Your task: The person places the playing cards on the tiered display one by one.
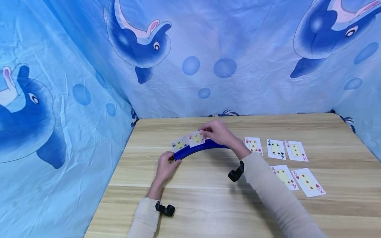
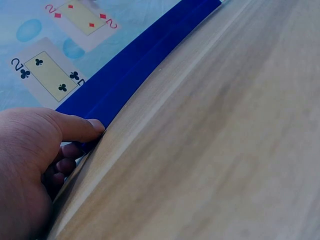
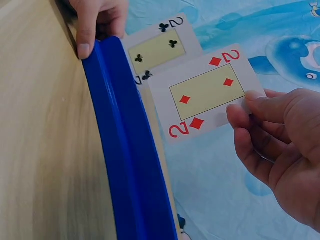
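Head view: curved blue plastic card rack (image 1: pixel 200 148) mid-table, left hand (image 1: pixel 166 165) gripping its 9 o'clock end, right hand (image 1: pixel 218 132) pinching two of diamonds card (image 1: pixel 196 138) at 12 o'clock; five face-up cards (image 1: pixel 276 149) lying at 3 o'clock.

Left wrist view: thumb (image 2: pixel 75 127) pressed on rack end, two of clubs card (image 2: pixel 47 75) standing at 11 o'clock.

Right wrist view: fingertips (image 3: pixel 240 112) clamped on diamonds card's edge.

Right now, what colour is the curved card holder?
Blue; the card holder shows best in the right wrist view.

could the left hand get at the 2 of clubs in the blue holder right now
Probably yes. The left hand grips the near end of the blue holder, and the 2 of clubs stands in it just above, nothing between. It would need to let go of the holder first.
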Motion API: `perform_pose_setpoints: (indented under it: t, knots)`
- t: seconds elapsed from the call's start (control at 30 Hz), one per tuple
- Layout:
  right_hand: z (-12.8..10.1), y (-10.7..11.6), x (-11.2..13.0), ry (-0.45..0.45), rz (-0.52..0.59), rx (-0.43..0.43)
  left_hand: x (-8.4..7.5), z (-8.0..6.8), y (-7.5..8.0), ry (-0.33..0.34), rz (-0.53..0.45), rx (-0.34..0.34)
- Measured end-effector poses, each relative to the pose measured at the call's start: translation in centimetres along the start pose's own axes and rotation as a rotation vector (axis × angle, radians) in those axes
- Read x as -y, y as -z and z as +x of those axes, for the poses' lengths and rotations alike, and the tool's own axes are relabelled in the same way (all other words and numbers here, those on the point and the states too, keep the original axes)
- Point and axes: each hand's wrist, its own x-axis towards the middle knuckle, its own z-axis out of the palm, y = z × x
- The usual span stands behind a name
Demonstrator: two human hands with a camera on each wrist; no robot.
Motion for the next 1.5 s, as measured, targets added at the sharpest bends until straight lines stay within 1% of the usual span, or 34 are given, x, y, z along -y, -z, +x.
perform_pose_setpoints:
  t: [0.13, 0.37, 0.53, 0.8, 0.9, 1.03, 1.17, 1.33, 1.5]
  knots:
    - [0.5, -1.1, 0.2, 0.021, -0.006, -0.008, 0.0, 0.0, 0.1, 0.002, 0.007, 0.002]
    - [1.1, -3.2, 0.6, 0.021, 0.008, 0.033, -0.1, 0.0, 0.1, 0.015, 0.004, 0.013]
    - [1.4, -4.1, 0.7, 0.030, 0.019, 0.042, 0.0, 0.0, 0.2, 0.016, 0.023, 0.021]
    - [1.7, -5.6, 0.7, 0.025, 0.063, 0.069, 0.2, -0.1, 0.1, -0.007, 0.017, 0.006]
    - [1.7, -6.0, 0.7, 0.016, 0.064, 0.066, 0.2, -0.1, 0.1, -0.040, 0.009, -0.007]
    - [1.8, -6.4, 0.7, 0.026, 0.035, 0.063, 0.3, -0.1, 0.0, -0.073, 0.013, -0.020]
    - [1.9, -6.6, 0.7, 0.047, 0.012, 0.076, 0.3, -0.1, 0.0, -0.076, 0.015, -0.022]
    - [1.9, -7.0, 0.6, 0.036, 0.002, 0.107, 0.2, 0.0, 0.1, -0.069, 0.010, -0.017]
    - [2.0, -7.2, 0.5, 0.022, -0.006, 0.117, 0.2, 0.1, 0.1, -0.052, 0.011, -0.011]
